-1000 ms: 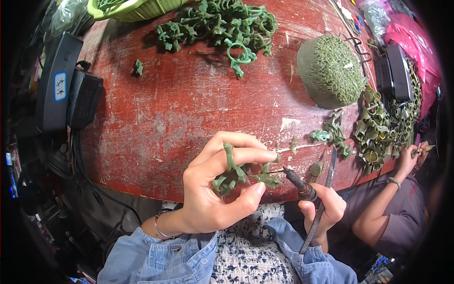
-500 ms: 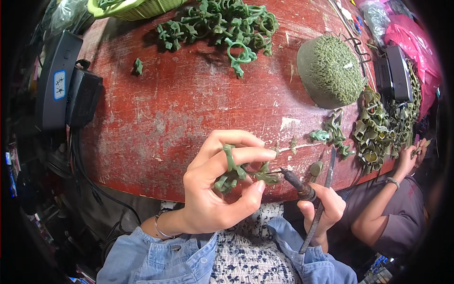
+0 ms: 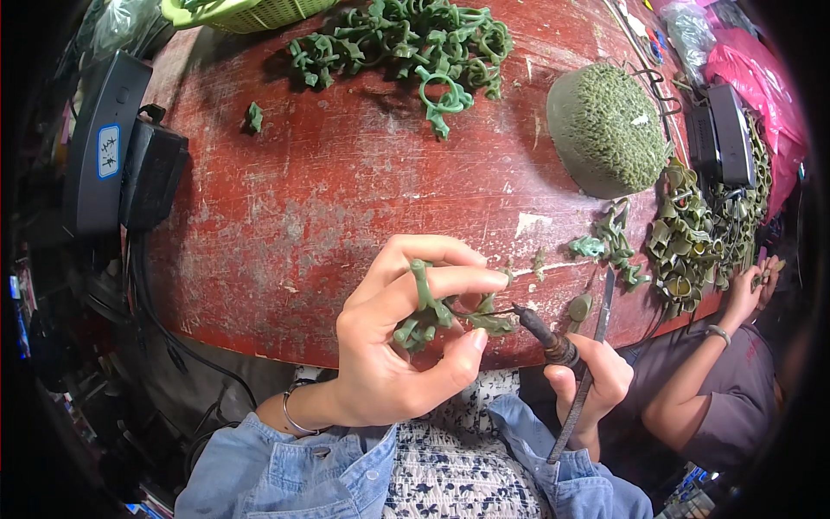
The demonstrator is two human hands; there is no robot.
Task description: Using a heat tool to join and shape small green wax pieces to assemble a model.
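Branching green piece in your left fingers, tool tip close by

The branching green piece [image 3: 424, 325] sits in your left hand [image 3: 385, 350], above the near edge of the red table [image 3: 346, 190]; your thumb and fingers curl around it in a loose-looking grasp, with one stem rising past the forefinger and a leafy end pointing right. It looks like wax, so judge it light, fairly stiff and likely to snap at the thin arms; the thick middle seems the safest place to hold, with only mild pressure.

Your right hand [image 3: 598, 381] grips a dark pen-like tool [image 3: 541, 329], along with a flat metal strip [image 3: 598, 333] that slants across the fingers; the tool's fine tip points left at the leafy end, though whether it touches you cannot tell from here.

Just beyond the strip stand a short stub [image 3: 579, 306] and some small green pieces [image 3: 616, 242], the nearest obstacles to your right hand; farther off are a round block with a rough green top [image 3: 605, 130], an olive heap [image 3: 679, 238] near a co-worker's hand [image 3: 743, 297], and, at the far side, a tangled green pile [image 3: 393, 41] beside a lime basket [image 3: 251, 17].
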